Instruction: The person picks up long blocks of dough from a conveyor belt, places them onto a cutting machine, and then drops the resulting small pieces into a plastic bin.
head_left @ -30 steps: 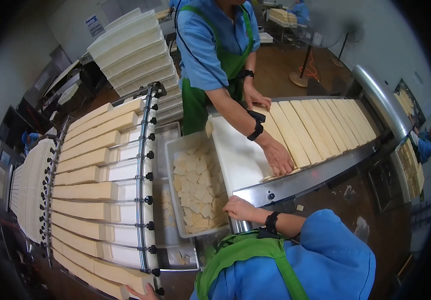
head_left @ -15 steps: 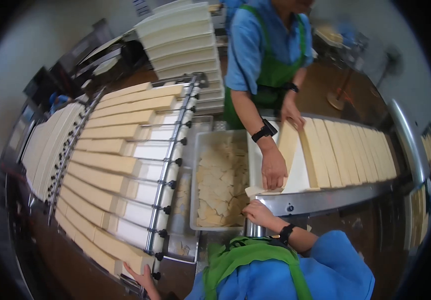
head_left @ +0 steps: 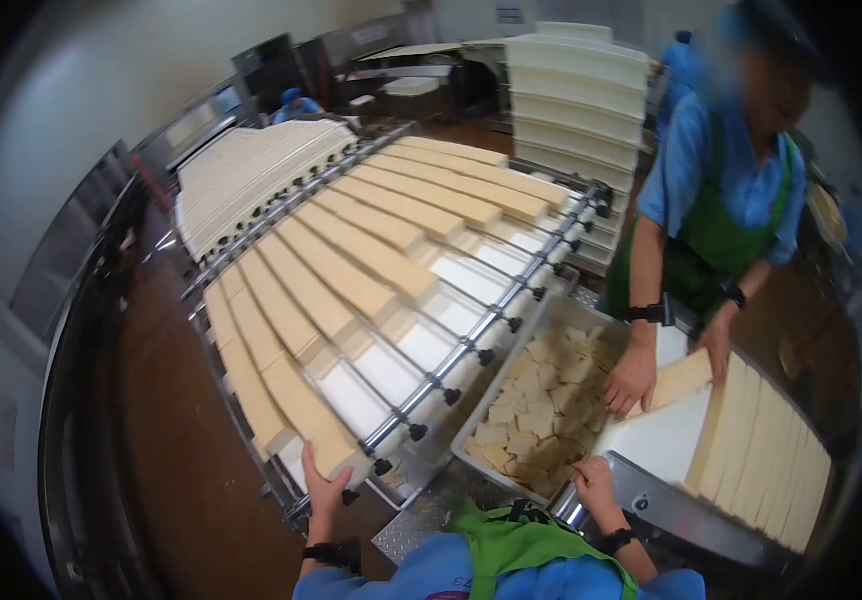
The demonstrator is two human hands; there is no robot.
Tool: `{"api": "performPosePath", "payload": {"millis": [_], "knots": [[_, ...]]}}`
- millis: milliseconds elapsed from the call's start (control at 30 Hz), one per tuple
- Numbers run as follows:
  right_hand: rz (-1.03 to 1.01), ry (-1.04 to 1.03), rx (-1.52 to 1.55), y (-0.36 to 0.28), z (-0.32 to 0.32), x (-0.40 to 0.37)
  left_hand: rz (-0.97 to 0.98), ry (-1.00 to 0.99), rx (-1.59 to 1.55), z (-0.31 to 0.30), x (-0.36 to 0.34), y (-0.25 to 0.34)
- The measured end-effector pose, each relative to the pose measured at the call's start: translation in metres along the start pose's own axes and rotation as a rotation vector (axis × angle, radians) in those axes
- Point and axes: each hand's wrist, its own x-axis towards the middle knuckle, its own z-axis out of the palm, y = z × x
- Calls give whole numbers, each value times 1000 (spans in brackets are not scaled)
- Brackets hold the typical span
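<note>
My left hand (head_left: 325,488) grips the near end of a long, pale yellow stack (head_left: 301,405), apparently of thin sheets, with fingers along one side and thumb at the end. That stack is the nearest of several lying side by side between thin metal rods on a white-bedded conveyor (head_left: 376,385). My right hand (head_left: 598,484) is closed, fingers curled, beside the bin's corner and the metal edge of the right-hand table (head_left: 651,500); anything inside it is hidden. Across that table, a co-worker's two hands (head_left: 635,378) hold a pale strip (head_left: 683,380).
Between conveyor and table stands a bin (head_left: 464,445) full of broken pale pieces (head_left: 541,405). More upright strips (head_left: 761,450) are packed on the table. Black knobs line the conveyor's metal bar (head_left: 441,375). White stacked trays (head_left: 579,110) rise behind; other people are farther back.
My view has swung left, so everything appears shifted and rotated. My left hand remains at the near stack's end, my right by the bin corner. The co-worker's strip is now tilted lower.
</note>
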Motion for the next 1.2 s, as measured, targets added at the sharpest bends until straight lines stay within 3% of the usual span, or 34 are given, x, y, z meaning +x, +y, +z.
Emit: {"api": "performPosePath", "payload": {"millis": [1200], "knots": [[17,11,-4,-6,0,-1,0,74,73,5,1,15]]}}
